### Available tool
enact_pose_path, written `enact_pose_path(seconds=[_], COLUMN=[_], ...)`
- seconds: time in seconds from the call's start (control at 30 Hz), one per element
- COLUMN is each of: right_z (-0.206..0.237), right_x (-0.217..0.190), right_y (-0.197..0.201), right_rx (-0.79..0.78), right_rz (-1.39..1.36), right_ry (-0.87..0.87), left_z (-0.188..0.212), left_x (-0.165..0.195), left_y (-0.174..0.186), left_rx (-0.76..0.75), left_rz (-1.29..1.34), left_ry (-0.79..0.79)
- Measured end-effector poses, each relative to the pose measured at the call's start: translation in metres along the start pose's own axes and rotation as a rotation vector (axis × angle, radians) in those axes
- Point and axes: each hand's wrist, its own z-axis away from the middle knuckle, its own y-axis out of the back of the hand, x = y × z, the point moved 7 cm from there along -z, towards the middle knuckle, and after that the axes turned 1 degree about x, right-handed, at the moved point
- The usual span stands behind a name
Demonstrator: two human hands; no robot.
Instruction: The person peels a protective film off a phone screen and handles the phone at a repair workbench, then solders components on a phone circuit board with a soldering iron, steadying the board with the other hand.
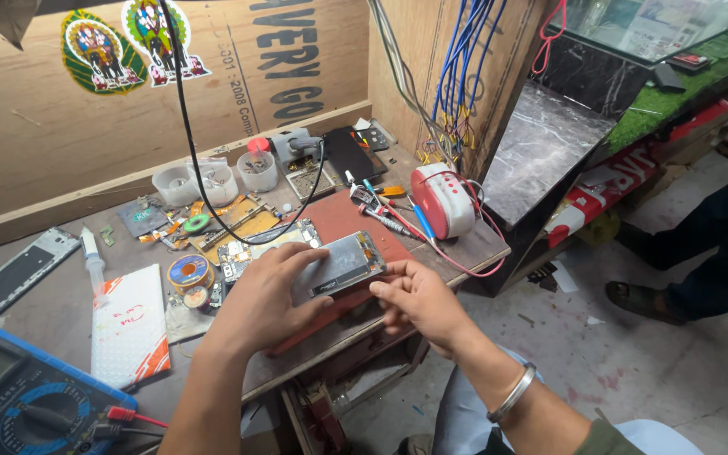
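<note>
My left hand (267,295) and my right hand (419,299) both hold an opened phone body (343,265), a silvery rectangle with its metal inside facing up. It lies tilted over a red mat (343,219) on the workbench. The left hand's fingers grip its left end and near edge. The right hand's fingertips pinch its near right corner. A metal bangle (511,392) sits on my right wrist.
A blue multimeter (18,396) with red leads, a white power bank (131,324), a solder reel (189,271), a syringe (93,257), a circuit board (238,253), tweezers and tools (381,211), plastic cups (212,179) and a red-white round device (444,200) crowd the bench. A black cable (191,152) hangs down. Another person's legs (701,253) stand at right.
</note>
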Motion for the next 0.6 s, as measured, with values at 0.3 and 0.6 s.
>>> enact_pose_path(seconds=[0.3, 0.6], right_z=[-0.002, 0.005], right_x=[-0.029, -0.034], right_y=[0.042, 0.041], right_rx=[0.163, 0.160], right_rz=[0.077, 0.025], right_ry=[0.212, 0.217], left_z=[-0.001, -0.005], left_x=[-0.014, -0.012], left_y=[-0.022, -0.020], left_rx=[-0.116, -0.164], left_rz=[-0.119, -0.124], left_ry=[0.053, 0.141])
